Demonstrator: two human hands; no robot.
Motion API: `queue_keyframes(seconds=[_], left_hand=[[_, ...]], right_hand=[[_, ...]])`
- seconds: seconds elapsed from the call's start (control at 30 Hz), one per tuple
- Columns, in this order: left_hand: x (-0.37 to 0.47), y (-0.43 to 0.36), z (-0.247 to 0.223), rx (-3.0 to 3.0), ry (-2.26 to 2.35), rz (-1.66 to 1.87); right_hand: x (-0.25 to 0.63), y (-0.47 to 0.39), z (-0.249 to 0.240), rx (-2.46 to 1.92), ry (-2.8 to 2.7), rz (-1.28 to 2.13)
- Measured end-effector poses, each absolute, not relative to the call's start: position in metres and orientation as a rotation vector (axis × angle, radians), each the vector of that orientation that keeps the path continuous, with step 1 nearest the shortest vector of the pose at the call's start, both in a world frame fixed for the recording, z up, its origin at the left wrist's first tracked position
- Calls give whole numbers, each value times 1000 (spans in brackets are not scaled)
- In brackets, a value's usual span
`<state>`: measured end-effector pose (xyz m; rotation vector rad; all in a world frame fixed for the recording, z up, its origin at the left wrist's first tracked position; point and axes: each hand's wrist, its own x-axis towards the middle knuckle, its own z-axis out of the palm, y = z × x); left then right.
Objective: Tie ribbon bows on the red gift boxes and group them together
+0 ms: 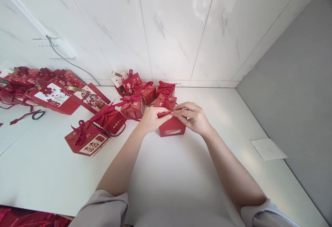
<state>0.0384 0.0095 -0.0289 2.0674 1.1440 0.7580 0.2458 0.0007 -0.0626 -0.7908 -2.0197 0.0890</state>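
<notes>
A red gift box (171, 129) with a small clear window low on its near side stands upright on the white table in front of me. My left hand (155, 118) pinches its top edge from the left, thumb on the near side. From the right, my right hand (193, 118) has its fingers closed at the same top edge, close to the left fingertips. Just behind stands another red box with a ribbon bow (165, 100), partly hidden by my hands.
Several ribbon-tied red boxes (133, 107) stand behind and to the left, with a box bearing a white label (88, 139) nearer me. Red gift bags (55, 95) crowd the far left, near black-handled scissors (38, 115). A white paper (268, 148) lies at the right edge.
</notes>
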Motion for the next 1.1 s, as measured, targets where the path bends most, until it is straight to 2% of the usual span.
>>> queue_keyframes(seconds=[0.23,0.5,0.73,1.1], left_hand=[[39,9,-28,2060,1127,750],[37,7,-27,2109,1168,716],[41,3,-25,2203,1135,795],[38,4,-25,2227,1090,735]], right_hand=[[244,-2,-58,-811,-2140,72],[261,-5,-48,-914,-2025,476],[256,-7,-45,-929,-2051,538],[245,-5,-51,-862,-2092,538]])
